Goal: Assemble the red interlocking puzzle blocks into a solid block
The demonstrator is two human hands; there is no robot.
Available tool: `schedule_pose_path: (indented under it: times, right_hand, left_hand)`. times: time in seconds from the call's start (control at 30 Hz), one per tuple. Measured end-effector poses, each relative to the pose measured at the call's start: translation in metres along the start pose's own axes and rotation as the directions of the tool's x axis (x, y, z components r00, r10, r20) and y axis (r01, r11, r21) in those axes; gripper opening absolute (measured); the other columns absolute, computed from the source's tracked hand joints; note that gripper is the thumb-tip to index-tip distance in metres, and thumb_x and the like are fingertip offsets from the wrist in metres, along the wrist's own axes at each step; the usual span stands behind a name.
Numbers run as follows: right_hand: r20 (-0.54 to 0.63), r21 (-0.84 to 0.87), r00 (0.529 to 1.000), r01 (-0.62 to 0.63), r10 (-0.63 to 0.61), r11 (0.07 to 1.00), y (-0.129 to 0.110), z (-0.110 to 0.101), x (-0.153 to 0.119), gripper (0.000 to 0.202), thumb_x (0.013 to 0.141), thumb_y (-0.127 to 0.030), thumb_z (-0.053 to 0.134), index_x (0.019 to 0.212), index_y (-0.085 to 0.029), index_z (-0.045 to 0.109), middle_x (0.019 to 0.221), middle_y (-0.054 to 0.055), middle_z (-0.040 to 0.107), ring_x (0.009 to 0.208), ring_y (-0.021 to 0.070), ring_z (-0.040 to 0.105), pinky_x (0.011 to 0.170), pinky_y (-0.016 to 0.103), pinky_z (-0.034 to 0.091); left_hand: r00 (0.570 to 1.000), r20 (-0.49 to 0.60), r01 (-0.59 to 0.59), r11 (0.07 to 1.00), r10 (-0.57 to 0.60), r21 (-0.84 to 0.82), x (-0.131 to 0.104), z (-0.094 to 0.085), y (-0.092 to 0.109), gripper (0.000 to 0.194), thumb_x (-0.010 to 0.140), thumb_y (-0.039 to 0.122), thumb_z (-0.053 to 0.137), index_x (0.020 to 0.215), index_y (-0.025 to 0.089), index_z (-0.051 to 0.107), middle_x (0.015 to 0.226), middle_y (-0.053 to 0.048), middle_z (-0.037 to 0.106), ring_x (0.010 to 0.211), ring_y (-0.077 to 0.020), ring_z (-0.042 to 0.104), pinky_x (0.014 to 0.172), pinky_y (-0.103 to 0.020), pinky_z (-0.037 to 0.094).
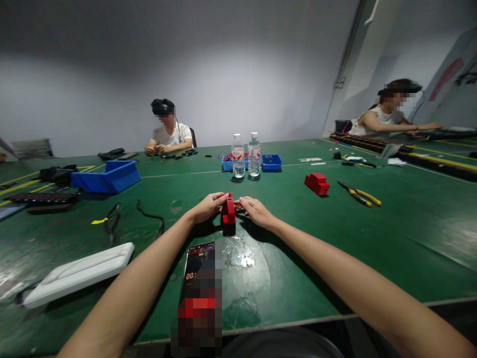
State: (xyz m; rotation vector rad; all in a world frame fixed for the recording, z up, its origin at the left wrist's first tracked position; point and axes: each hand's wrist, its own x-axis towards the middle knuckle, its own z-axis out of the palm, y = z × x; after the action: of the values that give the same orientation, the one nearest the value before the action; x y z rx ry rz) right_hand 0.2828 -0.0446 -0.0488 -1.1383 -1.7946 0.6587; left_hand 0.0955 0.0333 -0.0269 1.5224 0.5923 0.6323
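Note:
A small red plastic block-like part [228,213] stands on the green table in front of me, with a stepped outline and a small opening on its top. My left hand [207,208] grips it from the left, thumb near its upper edge. On the other side is my right hand [256,211], its fingers pinched together against or very close to the block's right face. Whatever those fingertips hold is too small or hidden to make out. A second red plastic part [317,184] of a similar kind lies to the right, apart from both hands.
Pliers with yellow handles [360,194] lie at the right. Two water bottles [238,156] stand ahead, before small blue bins [272,163]. A larger blue bin [108,177], a white power bank-like slab [80,273] and a phone [199,268] are leftward. Two people sit beyond.

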Motion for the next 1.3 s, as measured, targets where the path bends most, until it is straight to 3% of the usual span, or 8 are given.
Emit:
schedule_pose_path:
  times: [0.1,0.2,0.3,0.6,0.77,1.0,1.17,1.3]
  right_hand:
    - [-0.016,-0.272,0.996,0.08,-0.088,0.959,0.008,-0.001,-0.001,0.036,0.088,-0.033,0.053,0.118,-0.017,0.062,0.117,0.013,0.059,0.109,0.0219,0.055,0.098,0.039,0.039]
    - [0.088,-0.423,0.994,0.103,-0.073,0.9,0.01,0.0,-0.005,0.057,0.081,-0.032,0.061,0.136,-0.021,0.046,0.138,0.015,0.046,0.125,0.0266,0.045,0.102,0.047,0.035]
    - [0.164,-0.51,0.986,0.116,-0.036,0.852,0.007,0.001,-0.007,0.057,0.084,-0.036,0.057,0.138,-0.023,0.042,0.145,0.017,0.038,0.132,0.0292,0.038,0.101,0.052,0.032]
    - [0.037,-0.622,0.999,0.037,-0.018,0.782,0.001,-0.003,-0.003,0.019,0.086,-0.027,0.055,0.102,-0.017,0.056,0.113,0.014,0.061,0.104,0.0238,0.057,0.084,0.035,0.041]
    - [0.002,-0.671,1.0,0.014,-0.018,0.741,0.003,-0.01,-0.001,0.018,0.084,-0.03,0.056,0.097,-0.017,0.053,0.091,0.008,0.062,0.08,0.0193,0.055,0.07,0.029,0.039]
    - [-0.095,-0.771,0.994,-0.107,0.053,0.628,0.003,-0.011,-0.003,0.039,0.082,-0.04,0.056,0.109,-0.013,0.058,0.102,0.016,0.057,0.093,0.0269,0.053,0.08,0.037,0.041]
    - [0.03,-0.696,0.994,-0.055,0.105,0.716,0.008,-0.017,-0.004,0.065,0.08,-0.056,0.056,0.133,-0.018,0.048,0.132,0.019,0.048,0.117,0.0344,0.046,0.094,0.049,0.037]
    - [0.237,-0.517,0.971,0.094,0.036,0.851,0.021,-0.03,0.002,0.062,0.084,-0.045,0.058,0.139,-0.021,0.042,0.142,0.015,0.043,0.127,0.0315,0.041,0.1,0.05,0.032]
  left_hand:
    - [0.998,0.042,0.05,0.982,-0.043,-0.18,0.002,0.007,-0.005,0.042,0.074,0.046,0.068,0.098,0.011,0.062,0.097,-0.013,0.07,0.086,-0.0193,0.067,0.081,-0.031,0.052]
    - [0.996,0.074,0.07,0.966,-0.053,-0.248,0.003,0.008,-0.007,0.04,0.078,0.042,0.067,0.1,0.009,0.06,0.098,-0.016,0.07,0.086,-0.0214,0.069,0.081,-0.034,0.054]
    - [0.999,-0.016,0.038,0.958,-0.045,-0.283,0.005,0.004,-0.008,0.036,0.078,0.038,0.068,0.098,0.009,0.058,0.094,-0.014,0.071,0.081,-0.0207,0.07,0.077,-0.033,0.056]
    - [0.943,-0.329,-0.021,0.98,-0.045,-0.195,0.014,0.005,-0.009,0.04,0.076,0.05,0.065,0.088,0.012,0.057,0.083,-0.009,0.071,0.065,-0.0142,0.066,0.062,-0.026,0.054]
    - [0.947,-0.32,-0.039,0.986,-0.014,-0.16,0.015,0.005,-0.014,0.046,0.073,0.056,0.064,0.088,0.013,0.055,0.084,-0.008,0.07,0.063,-0.0138,0.065,0.062,-0.027,0.053]
    - [0.978,-0.206,-0.043,0.992,0.018,-0.116,0.014,0.005,-0.019,0.053,0.07,0.06,0.065,0.093,0.014,0.055,0.087,-0.008,0.07,0.068,-0.0148,0.066,0.066,-0.027,0.052]
    - [0.98,-0.197,-0.016,0.994,-0.006,-0.11,0.012,0.008,-0.016,0.053,0.07,0.061,0.064,0.094,0.014,0.056,0.087,-0.008,0.071,0.071,-0.0161,0.066,0.067,-0.027,0.051]
    - [0.983,-0.182,-0.018,0.995,-0.001,-0.1,0.012,0.008,-0.016,0.054,0.069,0.062,0.064,0.093,0.014,0.056,0.086,-0.008,0.071,0.07,-0.0158,0.066,0.067,-0.027,0.051]
